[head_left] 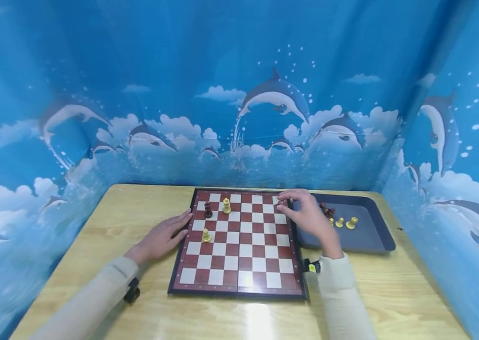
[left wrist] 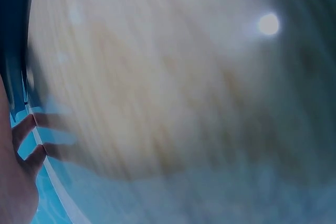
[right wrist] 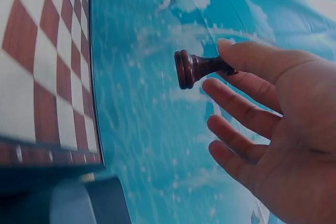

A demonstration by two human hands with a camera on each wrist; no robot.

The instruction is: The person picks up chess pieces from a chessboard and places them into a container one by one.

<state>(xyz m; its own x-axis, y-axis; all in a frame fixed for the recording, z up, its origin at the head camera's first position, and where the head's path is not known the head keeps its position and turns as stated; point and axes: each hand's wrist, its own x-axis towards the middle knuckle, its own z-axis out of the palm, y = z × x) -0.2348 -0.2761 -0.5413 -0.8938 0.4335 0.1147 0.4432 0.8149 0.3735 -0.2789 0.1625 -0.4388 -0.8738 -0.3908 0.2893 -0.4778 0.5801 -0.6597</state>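
Note:
My right hand (head_left: 309, 219) pinches a dark red chess piece (right wrist: 198, 70) by its top, between thumb and index finger. In the right wrist view its base points toward the chessboard (head_left: 222, 262) and stands clear of it. The head view puts this hand over the board's far right corner. My left hand (head_left: 163, 239) rests at the board's left edge with fingers extended, holding nothing. On the board's left half stand a dark chess piece (head_left: 208, 210), a tall cream chess piece (head_left: 226, 206) and a smaller cream piece (head_left: 206, 236).
Right of the board lies a dark grey tray (head_left: 368, 237) holding cream pieces (head_left: 351, 223) and dark pieces (head_left: 328, 210). Board and tray lie on a wooden table (head_left: 107, 226). Behind and beside it hangs a blue dolphin-print curtain (head_left: 205, 160).

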